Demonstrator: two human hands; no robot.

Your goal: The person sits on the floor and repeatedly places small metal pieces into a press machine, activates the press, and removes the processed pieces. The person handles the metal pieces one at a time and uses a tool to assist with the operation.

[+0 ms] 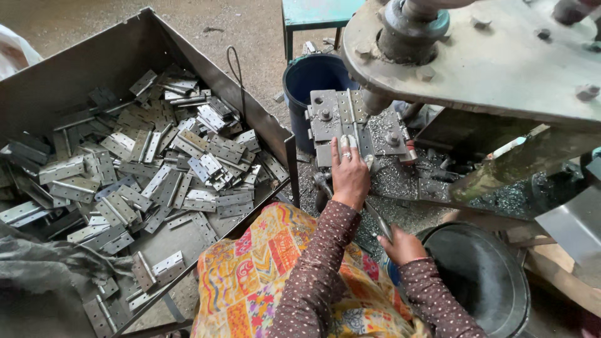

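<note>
Grey steel hinge [350, 125] – flat, opened out, holes in both leaves – lies on the drill jig plate [325, 119] under the spindle [375, 100]. Left hand [349, 172] presses it w/ fingers flat, extended. Right hand [400, 245] is clenched round a lever handle [377, 219]. Metal bin [94, 69] w/ hinges at left; black tub [482, 275] at right.

Two hands are in view: the left hand [349, 174] and the right hand [404, 245]. One large metal bin [94, 59] on the left holds hinges [156, 163] too many to count, dozens at least. One blue bucket [311, 78] stands far, one black tub [485, 275] near right. One drill press [476, 56] is far right.
</note>
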